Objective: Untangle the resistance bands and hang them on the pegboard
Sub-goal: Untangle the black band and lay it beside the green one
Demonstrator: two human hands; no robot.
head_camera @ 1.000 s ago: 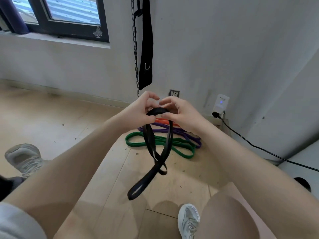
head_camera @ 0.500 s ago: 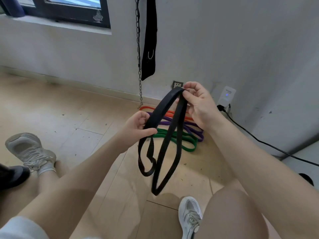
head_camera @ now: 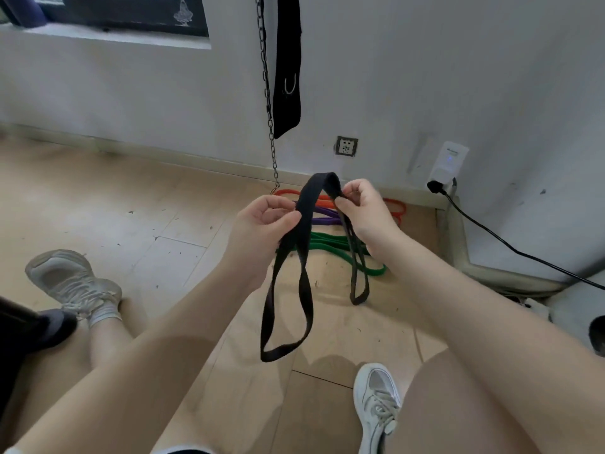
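Note:
I hold a black resistance band (head_camera: 306, 290) up over the floor with both hands. My left hand (head_camera: 262, 224) pinches its left strand, and my right hand (head_camera: 366, 214) pinches the strand just past the top bend. Two loops hang down, a wide one on the left and a narrow one on the right. On the floor behind them lie a green band (head_camera: 330, 242), a purple band (head_camera: 322, 215) and an orange band (head_camera: 394, 208), partly hidden by my hands. No pegboard is in view.
A metal chain (head_camera: 269, 103) and a black strap (head_camera: 288, 67) hang against the white wall. A wall socket (head_camera: 346, 146), a white plug-in device (head_camera: 448, 162) and a black cable (head_camera: 510, 247) sit to the right. My shoes (head_camera: 376, 404) and legs frame the wooden floor.
My hands have drawn apart along the black band's top. The crossed strands have separated into two hanging loops, one below each hand.

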